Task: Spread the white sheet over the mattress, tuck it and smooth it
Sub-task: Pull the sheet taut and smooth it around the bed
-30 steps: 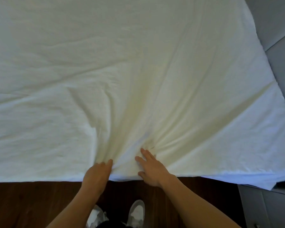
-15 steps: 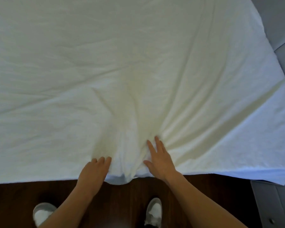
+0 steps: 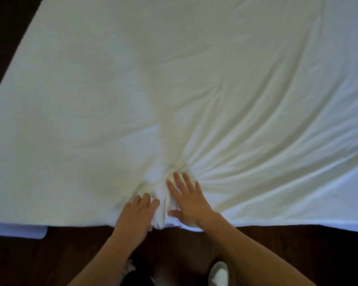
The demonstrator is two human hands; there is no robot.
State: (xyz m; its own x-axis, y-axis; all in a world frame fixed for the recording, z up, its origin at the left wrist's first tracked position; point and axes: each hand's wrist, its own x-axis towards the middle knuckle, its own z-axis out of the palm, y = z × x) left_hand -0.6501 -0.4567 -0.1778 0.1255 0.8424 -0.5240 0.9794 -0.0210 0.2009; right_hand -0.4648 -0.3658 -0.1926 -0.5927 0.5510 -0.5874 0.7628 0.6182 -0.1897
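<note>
The white sheet point(image 3: 194, 89) covers the whole mattress, which is hidden under it. Creases fan out to the right from a gathered bunch of fabric point(image 3: 161, 213) at the near edge. My left hand point(image 3: 136, 211) rests on the sheet just left of that bunch, its fingers bent and closed against the fabric. To the right of the bunch, my right hand point(image 3: 188, 201) lies flat on the sheet with its fingers spread and its thumb touching the folds.
Dark wooden floor point(image 3: 60, 261) runs along the near side and past the bed's left edge. A pale strip of the sheet's overhang point(image 3: 17, 232) shows at the near left. My white shoe point(image 3: 218, 274) stands close to the bed.
The view has swung left, so the bed's left edge is in sight and the grey furniture on the right is gone. Both hands have closed in, bunching fabric between them.
</note>
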